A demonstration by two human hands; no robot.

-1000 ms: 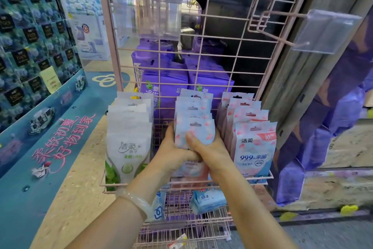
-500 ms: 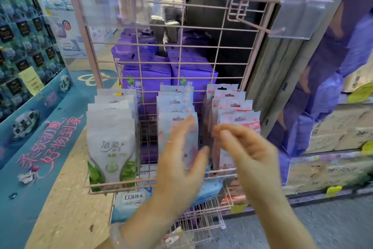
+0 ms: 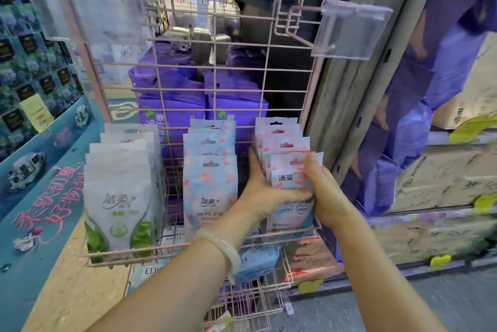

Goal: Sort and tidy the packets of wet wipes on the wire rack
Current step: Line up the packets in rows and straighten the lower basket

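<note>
We see a pink wire display rack [image 3: 215, 68] filling the middle of the frame, with three rows of hanging wet-wipe packets low on it. At lower left hangs the row of white packets with green leaf print [image 3: 118, 197]; in the centre hangs the row of pale blue packets with pink petals [image 3: 209, 186]; at centre right sits the row of pink-and-white packets [image 3: 285, 148]. Both hands meet on that right-hand row. The left hand [image 3: 265, 191], with a pale translucent bangle [image 3: 223, 248] on its wrist, has its fingers curled round the left edge of the front pink-and-white packet [image 3: 289, 178] and its thumb laid across the face. The right hand [image 3: 322, 191] clasps the same packet's right edge, its thumb pressed on the front near the top. A clear plastic label holder [image 3: 349, 29] juts from a hook at upper right, and a second clear holder [image 3: 105, 6] hangs at upper left. Purple bulk packs [image 3: 172, 105] stand behind the wire grid. A lower wire basket [image 3: 258, 296] below holds blue packets [image 3: 255, 261].
</note>
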